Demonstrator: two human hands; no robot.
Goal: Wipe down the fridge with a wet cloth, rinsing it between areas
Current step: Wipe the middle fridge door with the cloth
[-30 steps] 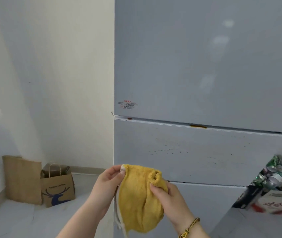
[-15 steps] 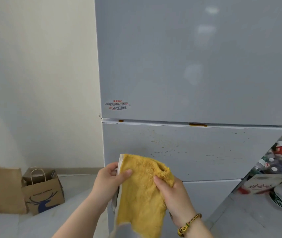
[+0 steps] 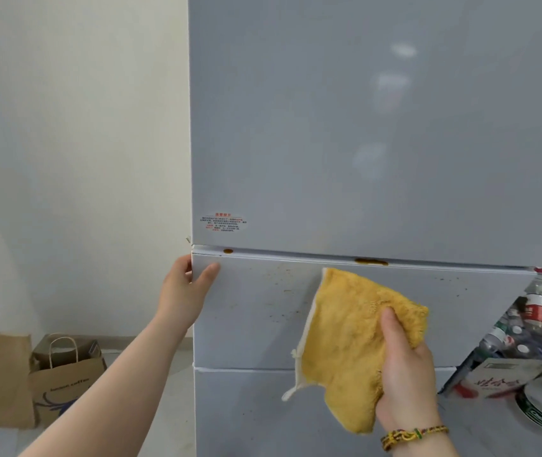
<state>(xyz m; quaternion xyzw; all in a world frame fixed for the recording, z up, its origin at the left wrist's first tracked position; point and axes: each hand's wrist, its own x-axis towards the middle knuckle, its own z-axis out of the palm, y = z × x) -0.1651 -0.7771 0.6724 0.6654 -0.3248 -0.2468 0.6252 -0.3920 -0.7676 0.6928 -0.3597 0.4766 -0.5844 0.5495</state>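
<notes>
**Wiping the middle door**

In the right hand (image 3: 405,367) the yellow cloth (image 3: 345,341) is gripped, near the middle door (image 3: 256,308) of the fridge (image 3: 362,143). That door's left edge is clasped by the left hand (image 3: 184,291). Next, pressing the yellow cloth flat onto the stains (image 3: 371,261) is called for.

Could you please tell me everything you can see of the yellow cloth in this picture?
The cloth is mustard-yellow and fluffy like microfibre, with white trim along its left edge and a small white loop at the lower left. It hangs unfolded and rumpled in front of the fridge's middle door, its top corner just below the door's upper edge. The right hand grips its right side, thumb on the front. Whether it touches the door cannot be told.
</notes>
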